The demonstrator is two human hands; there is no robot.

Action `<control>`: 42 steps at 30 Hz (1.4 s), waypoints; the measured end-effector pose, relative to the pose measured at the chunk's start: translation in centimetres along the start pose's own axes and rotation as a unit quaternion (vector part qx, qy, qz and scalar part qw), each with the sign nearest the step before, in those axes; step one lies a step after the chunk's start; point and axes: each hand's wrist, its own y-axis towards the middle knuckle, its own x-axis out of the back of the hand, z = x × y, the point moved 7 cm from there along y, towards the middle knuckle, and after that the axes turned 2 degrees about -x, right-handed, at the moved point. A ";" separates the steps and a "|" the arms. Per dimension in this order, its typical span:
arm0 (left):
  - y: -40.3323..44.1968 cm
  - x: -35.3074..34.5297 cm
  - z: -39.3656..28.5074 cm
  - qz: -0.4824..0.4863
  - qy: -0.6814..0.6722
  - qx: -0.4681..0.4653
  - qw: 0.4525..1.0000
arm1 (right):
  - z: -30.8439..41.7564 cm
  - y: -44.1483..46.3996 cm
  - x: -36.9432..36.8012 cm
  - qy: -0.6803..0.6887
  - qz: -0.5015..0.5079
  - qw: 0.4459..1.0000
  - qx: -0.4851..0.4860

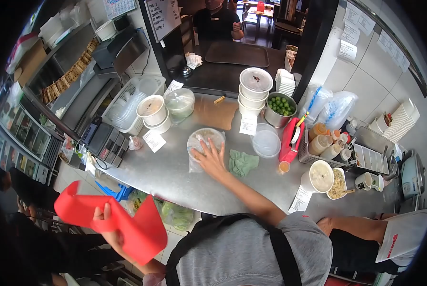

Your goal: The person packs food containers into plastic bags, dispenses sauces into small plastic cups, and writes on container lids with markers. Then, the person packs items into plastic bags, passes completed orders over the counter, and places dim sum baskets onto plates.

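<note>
My left hand [106, 220] is closed on a red plastic bag [144, 229], which hangs out over the floor left of the steel counter. My right hand [211, 157] lies with spread fingers on top of a round takeaway container in clear plastic [194, 142]. Close to the right hand lies a crumpled green cloth [243, 163]. Behind it sits a brown flat sheet [216, 116] on the counter.
Stacked lidded bowls [255, 81], a pot of green limes [280, 104], a red tape dispenser [291, 140] and a basket of sauce bottles [321, 142] stand to the right. A white basket [120, 117] holds clear lids at left. Co-workers stand on both sides.
</note>
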 end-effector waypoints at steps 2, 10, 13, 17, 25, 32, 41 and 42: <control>0.4 -1.6 4.2 0.108 -0.198 0.173 0.959 | -1.0 1.5 -0.7 -0.006 -0.010 1.000 0.004; 0.2 -7.4 4.9 0.158 -0.325 0.178 0.915 | -8.2 -2.7 2.2 0.060 0.040 0.978 -0.198; -0.7 -8.9 5.6 0.118 -0.343 0.233 0.902 | -10.3 -12.7 2.3 -0.047 0.197 0.967 -0.153; -2.4 -10.9 6.3 0.081 -0.355 0.330 0.871 | -13.5 -15.2 4.1 0.005 0.186 0.942 -0.278; -7.1 -18.8 4.4 0.292 -0.236 0.280 0.883 | 2.2 -0.4 12.0 0.760 0.215 0.566 -0.235; -9.0 -19.6 6.1 0.173 -0.222 0.343 0.896 | 2.2 2.0 11.8 0.748 0.111 0.623 -0.202; 1.0 -14.4 8.9 0.165 -0.342 0.318 0.869 | -12.7 -4.1 19.5 0.277 0.023 0.909 -0.309; 1.5 -14.7 8.3 0.190 -0.308 0.275 0.891 | -11.6 -4.3 19.7 0.132 0.155 0.937 -0.284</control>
